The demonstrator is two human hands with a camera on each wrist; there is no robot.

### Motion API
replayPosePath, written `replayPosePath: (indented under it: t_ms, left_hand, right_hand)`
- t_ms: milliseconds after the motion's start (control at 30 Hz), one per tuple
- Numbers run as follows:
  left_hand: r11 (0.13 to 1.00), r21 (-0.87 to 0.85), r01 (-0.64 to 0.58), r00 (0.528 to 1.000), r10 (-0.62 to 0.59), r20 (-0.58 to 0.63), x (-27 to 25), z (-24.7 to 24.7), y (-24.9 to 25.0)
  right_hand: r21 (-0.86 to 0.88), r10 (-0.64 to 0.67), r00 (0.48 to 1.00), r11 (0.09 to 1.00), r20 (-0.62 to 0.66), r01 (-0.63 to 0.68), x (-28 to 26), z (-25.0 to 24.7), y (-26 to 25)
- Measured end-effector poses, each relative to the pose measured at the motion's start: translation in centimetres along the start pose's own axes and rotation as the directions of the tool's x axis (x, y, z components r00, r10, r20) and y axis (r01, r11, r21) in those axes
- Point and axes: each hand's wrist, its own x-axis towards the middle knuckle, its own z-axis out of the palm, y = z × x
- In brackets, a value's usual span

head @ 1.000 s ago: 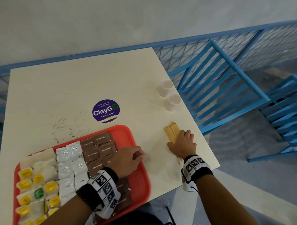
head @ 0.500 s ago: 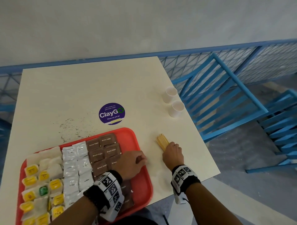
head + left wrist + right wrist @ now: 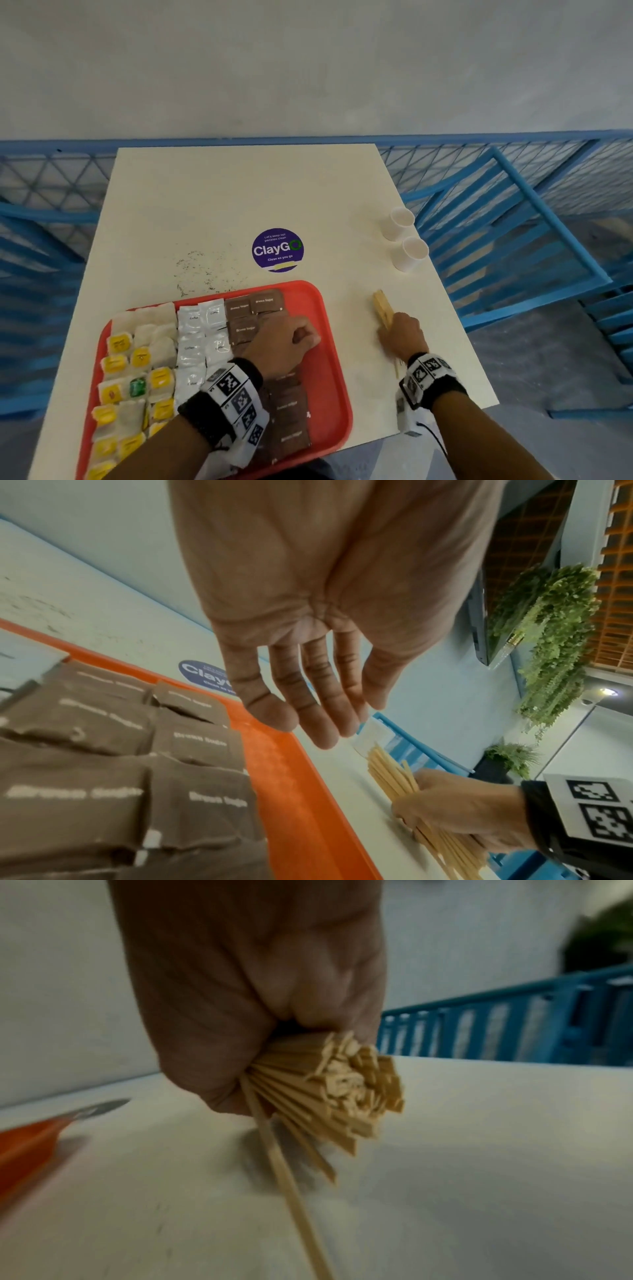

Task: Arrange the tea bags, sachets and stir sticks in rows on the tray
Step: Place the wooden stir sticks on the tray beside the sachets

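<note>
A red tray [image 3: 330,377] sits at the table's near left. It holds rows of tea bags [image 3: 137,359] with yellow tags, white sachets [image 3: 202,329] and brown sugar sachets [image 3: 251,308]. My left hand [image 3: 301,337] hovers over the tray's right side, fingers relaxed and holding nothing, as the left wrist view shows [image 3: 308,718] above the brown sachets [image 3: 85,723]. To the right of the tray, my right hand [image 3: 402,330] grips a bundle of wooden stir sticks [image 3: 383,306] just above the table. In the right wrist view the stir sticks [image 3: 342,1091] fan out of the fist, and one hangs loose.
Two white paper cups [image 3: 400,222] [image 3: 412,253] stand by the table's right edge. A purple ClayGo sticker [image 3: 277,250] and scattered dark crumbs [image 3: 205,270] lie beyond the tray. A blue chair [image 3: 513,240] and blue railing flank the table.
My right hand went from lying over the flat spread of sticks to gripping them as a tight bundle, slightly nearer me. The left hand has stayed over the tray.
</note>
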Motion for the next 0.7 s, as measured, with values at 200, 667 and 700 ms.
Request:
replayPosePath:
  t_ms: [200,667,700]
  left_hand:
    - [0.995,-0.101,0.002,0.992,-0.015,-0.124,-0.4,-2.3,-0.3]
    - [0.828,-0.561,0.01,0.892,-0.26,-0.369,-1.2,-7.2,2.5]
    - [0.828,-0.56,-0.022,0.907,-0.219,-0.359,-1.7,-7.3,2.5]
  right_hand:
    - [0.212,-0.148,0.989,0.967,0.01,0.142,-0.8,-2.5,-1.7]
    - [-0.272,-0.767,0.641,0.615,0.01,0.74,-11.1,-3.0,-16.7]
    - [-0.283,-0.781,0.625,0.597,0.008,0.75,-11.5,-2.6,-16.9]
